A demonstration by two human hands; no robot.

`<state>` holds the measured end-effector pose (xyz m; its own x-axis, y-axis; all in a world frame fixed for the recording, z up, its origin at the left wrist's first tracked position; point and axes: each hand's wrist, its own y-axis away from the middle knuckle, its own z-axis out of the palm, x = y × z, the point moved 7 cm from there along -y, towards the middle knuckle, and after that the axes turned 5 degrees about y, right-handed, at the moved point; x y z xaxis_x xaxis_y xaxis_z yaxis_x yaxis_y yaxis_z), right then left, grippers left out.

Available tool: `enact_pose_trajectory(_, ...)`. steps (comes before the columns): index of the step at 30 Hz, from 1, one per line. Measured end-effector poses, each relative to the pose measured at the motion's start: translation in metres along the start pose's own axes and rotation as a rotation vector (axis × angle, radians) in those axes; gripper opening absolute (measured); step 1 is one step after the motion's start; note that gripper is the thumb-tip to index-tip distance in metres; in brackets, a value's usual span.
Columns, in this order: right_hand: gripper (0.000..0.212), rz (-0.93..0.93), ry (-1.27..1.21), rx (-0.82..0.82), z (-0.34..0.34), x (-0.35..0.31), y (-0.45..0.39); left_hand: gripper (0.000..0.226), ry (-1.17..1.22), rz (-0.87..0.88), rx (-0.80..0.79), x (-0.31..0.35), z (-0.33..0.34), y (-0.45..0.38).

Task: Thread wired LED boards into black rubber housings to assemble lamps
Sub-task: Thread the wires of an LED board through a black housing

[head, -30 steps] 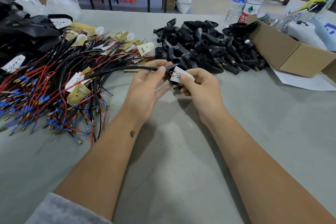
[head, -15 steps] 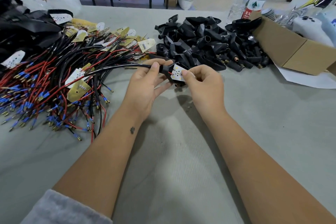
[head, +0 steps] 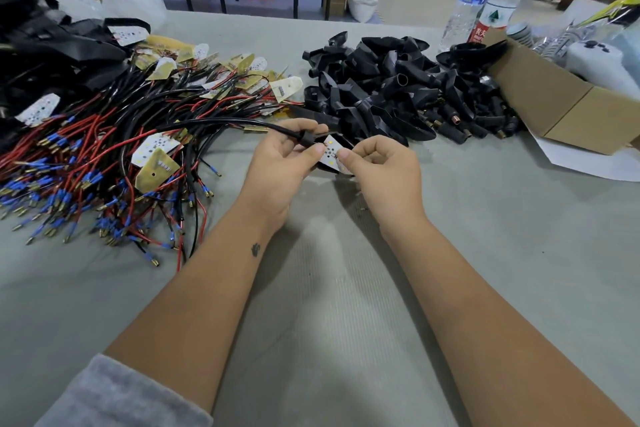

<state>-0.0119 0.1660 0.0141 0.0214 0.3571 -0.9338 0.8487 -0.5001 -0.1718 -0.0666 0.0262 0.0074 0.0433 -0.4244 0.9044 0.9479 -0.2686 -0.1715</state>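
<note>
Two hands over the grey table point(head: 346, 322), black rubber housing point(head: 308, 139) gripped by left hand point(head: 277, 170), LED board point(head: 330, 153) pinched by right hand point(head: 384, 173).

Bare grey felt-covered table point(head: 329, 305) lies open near and to the right. Left: tangled heap of red and black wired LED boards point(head: 114, 156). Far centre: pile of black rubber housings point(head: 398, 87). Far right: brown cardboard box point(head: 554, 104), two clear plastic water bottles point(head: 485, 0).
</note>
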Motion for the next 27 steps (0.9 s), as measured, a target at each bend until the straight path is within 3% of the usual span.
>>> enact_pose_trajectory(12,0.021,0.044,-0.063,-0.053,-0.002,0.002,0.000,0.030,0.066,-0.011,0.016,-0.001,-0.002,-0.002)
enact_pose_trajectory(21,0.021,-0.169,0.142,0.154,-0.011,-0.012,0.004,0.020,0.017,-0.098,-0.024,-0.005,0.001,-0.002)
enact_pose_trajectory(24,0.030,-0.256,0.255,0.234,-0.016,-0.019,0.005,0.022,0.020,-0.099,-0.017,-0.005,0.001,-0.003)
enact_pose_trajectory(27,0.030,-0.170,0.239,0.106,-0.010,-0.011,0.000,0.025,0.021,-0.106,-0.034,-0.003,0.002,-0.004)
